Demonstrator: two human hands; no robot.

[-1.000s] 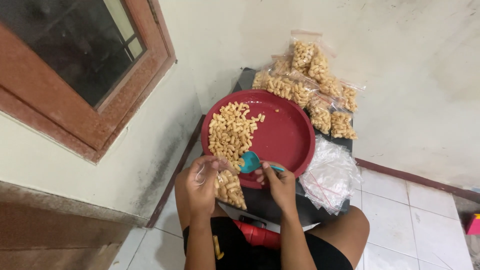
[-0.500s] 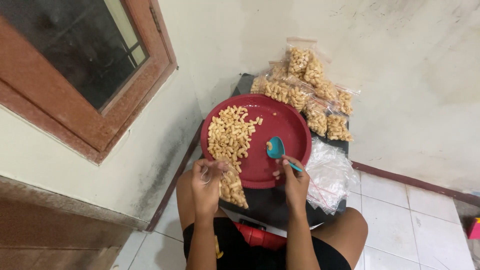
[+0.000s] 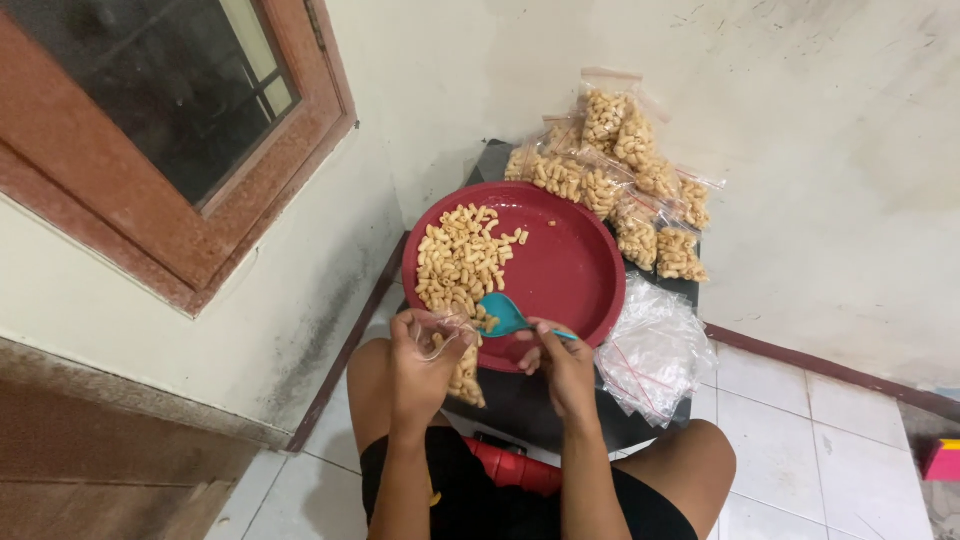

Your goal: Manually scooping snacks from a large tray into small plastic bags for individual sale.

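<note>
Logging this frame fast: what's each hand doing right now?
Left hand: closed on the mouth of a small clear bag partly filled with snack pieces.
Right hand: closed on the handle of a teal spoon at the bag's mouth.

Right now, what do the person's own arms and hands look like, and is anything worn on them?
Both arms are bare along their whole visible length: no sleeves, gloves, watch or bracelets show. The left hand and right hand are bare too, and no ring is visible on the fingers. The only clothing in view is black shorts with a small yellow mark.
</note>
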